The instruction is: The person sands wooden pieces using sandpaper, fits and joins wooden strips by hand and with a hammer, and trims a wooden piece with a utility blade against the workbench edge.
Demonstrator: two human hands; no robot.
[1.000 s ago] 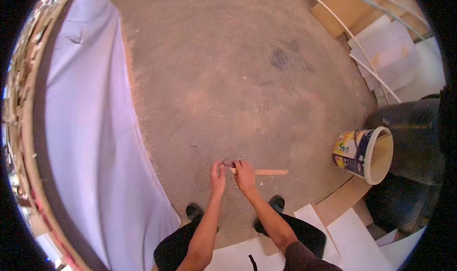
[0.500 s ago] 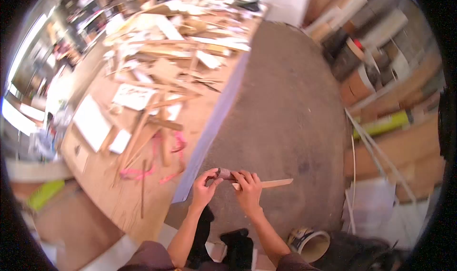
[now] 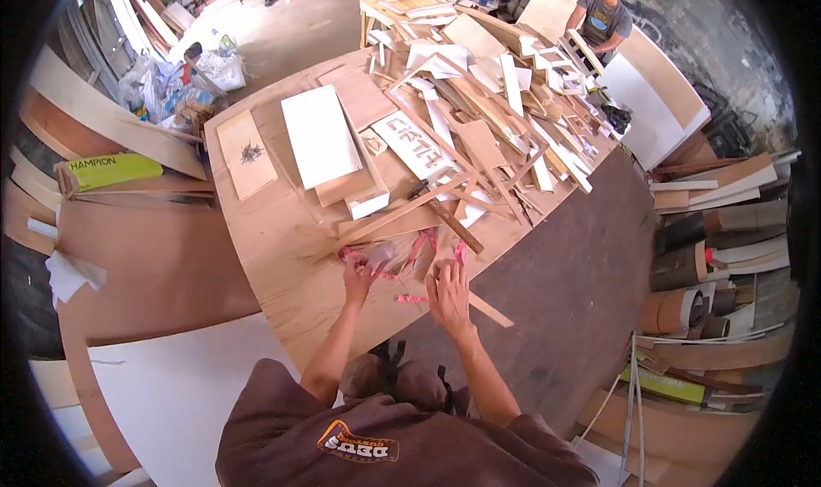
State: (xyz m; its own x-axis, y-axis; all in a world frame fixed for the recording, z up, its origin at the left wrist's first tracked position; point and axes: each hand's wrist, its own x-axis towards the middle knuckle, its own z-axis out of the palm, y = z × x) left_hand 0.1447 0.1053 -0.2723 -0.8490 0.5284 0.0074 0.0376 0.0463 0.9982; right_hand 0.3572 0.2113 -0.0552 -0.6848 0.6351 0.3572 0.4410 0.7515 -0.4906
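In the right hand [image 3: 450,299], a thin wooden strip [image 3: 491,309] was gripped under curled fingers, its free end slanted out over the table edge. The left hand [image 3: 357,283] was held with fingers bent beside a blurred greyish piece [image 3: 381,253]; whether it was pinched could not be told. Pink ribbon [image 3: 411,299] was strewn between and around both hands on the plywood table [image 3: 278,269]. Just beyond, a wooden-handled tool [image 3: 459,226] was laid aslant, near a white lettered board [image 3: 409,143]. Farther off, wood offcuts [image 3: 481,143] were heaped, and behind them a capped co-worker [image 3: 603,21] was seen.
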